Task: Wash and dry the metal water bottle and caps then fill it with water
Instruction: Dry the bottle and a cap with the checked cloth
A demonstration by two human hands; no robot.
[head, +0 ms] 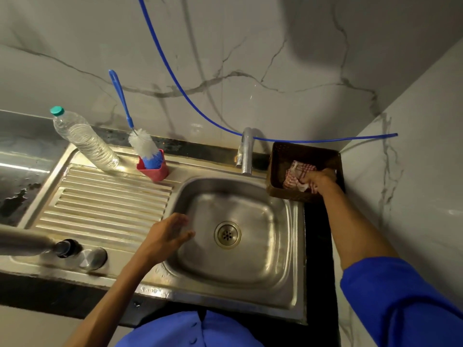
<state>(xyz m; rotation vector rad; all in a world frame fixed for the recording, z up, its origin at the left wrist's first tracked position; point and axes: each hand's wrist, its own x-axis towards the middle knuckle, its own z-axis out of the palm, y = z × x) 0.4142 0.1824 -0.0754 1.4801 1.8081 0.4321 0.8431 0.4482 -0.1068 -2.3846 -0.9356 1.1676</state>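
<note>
Right hand (pixel 319 179) grasps checked cloth (pixel 297 175) in basket (pixel 278 156) beside sink (pixel 295 221).
Left hand (pixel 167 235) released; cloth may snag, tipping the basket.

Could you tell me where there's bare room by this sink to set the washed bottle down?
The ribbed drainboard is bare between the plastic bottle, red cup and basin. Its front left is crowded by the metal bottle and caps. The basket holds a cloth.
</note>
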